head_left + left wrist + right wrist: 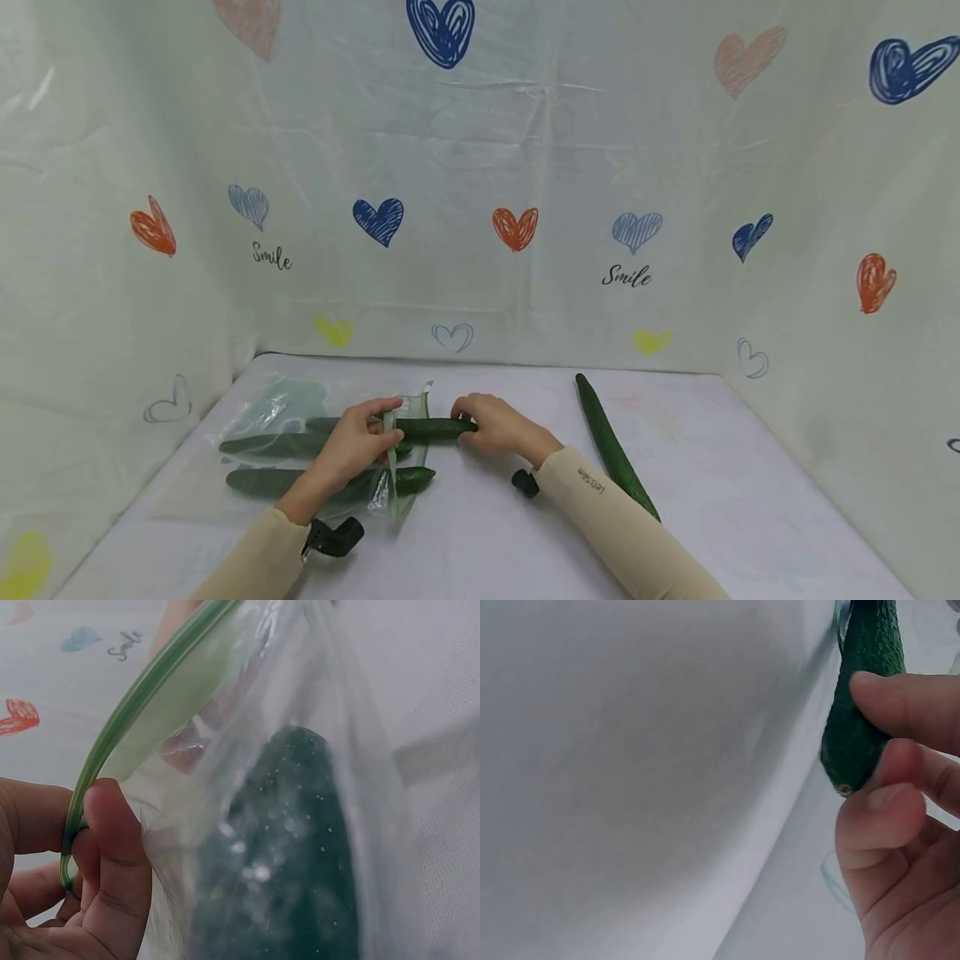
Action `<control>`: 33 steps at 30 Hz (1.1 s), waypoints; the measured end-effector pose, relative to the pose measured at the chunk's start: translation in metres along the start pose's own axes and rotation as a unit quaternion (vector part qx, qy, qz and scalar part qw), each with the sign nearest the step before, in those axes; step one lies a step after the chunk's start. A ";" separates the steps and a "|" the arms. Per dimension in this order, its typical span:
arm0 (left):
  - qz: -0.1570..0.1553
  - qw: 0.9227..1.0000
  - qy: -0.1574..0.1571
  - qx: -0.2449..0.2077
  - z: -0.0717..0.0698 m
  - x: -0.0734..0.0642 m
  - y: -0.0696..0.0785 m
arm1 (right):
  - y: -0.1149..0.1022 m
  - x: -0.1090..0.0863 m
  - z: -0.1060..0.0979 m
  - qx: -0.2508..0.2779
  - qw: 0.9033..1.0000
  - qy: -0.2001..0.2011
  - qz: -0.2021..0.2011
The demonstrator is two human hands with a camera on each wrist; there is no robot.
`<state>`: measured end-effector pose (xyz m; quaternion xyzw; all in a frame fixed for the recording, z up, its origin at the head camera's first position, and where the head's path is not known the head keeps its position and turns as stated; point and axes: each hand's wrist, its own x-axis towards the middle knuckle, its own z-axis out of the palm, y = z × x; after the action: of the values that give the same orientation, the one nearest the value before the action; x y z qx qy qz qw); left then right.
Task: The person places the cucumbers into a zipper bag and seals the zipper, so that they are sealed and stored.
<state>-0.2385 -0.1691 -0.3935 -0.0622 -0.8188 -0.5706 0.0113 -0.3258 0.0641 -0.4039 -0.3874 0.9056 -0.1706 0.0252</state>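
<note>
A clear zip bag with a green edge lies on its side, its mouth toward the right. My left hand pinches that edge between thumb and fingers. Two cucumbers lie inside: an upper one and a lower one whose tip pokes past the mouth. Another cucumber runs through the mouth, its far part within the bag. My right hand grips its outer end, thumb and fingertips on the dark, bumpy skin in the right wrist view. Through the plastic, a cucumber fills the left wrist view.
One more cucumber lies slantwise on the white-covered table, partly behind my right sleeve. Black wrist cameras sit at my left wrist and right wrist. A heart-printed curtain encloses the back and sides.
</note>
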 end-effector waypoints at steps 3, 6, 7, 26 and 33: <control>0.001 1.000 0.001 0.001 -0.001 0.000 0.000 | -0.007 0.005 0.001 -0.003 1.000 0.019 -0.009; 0.002 1.000 0.003 0.002 -0.001 0.000 0.001 | -0.015 0.011 0.004 -0.003 0.999 0.040 -0.019; 0.002 1.000 0.004 0.003 -0.002 0.000 0.001 | -0.018 0.013 0.005 -0.002 0.999 0.045 -0.023; 0.014 1.000 0.013 -0.008 -0.005 0.003 0.002 | -0.055 0.049 0.027 0.051 0.996 0.067 -0.035; 0.012 1.000 0.016 0.002 -0.007 0.004 0.002 | -0.049 0.052 0.030 0.077 0.996 0.025 -0.025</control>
<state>-0.2423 -0.1750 -0.3890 -0.0632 -0.8185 -0.5701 0.0315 -0.3230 -0.0124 -0.4114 -0.4023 0.8801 -0.2506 0.0279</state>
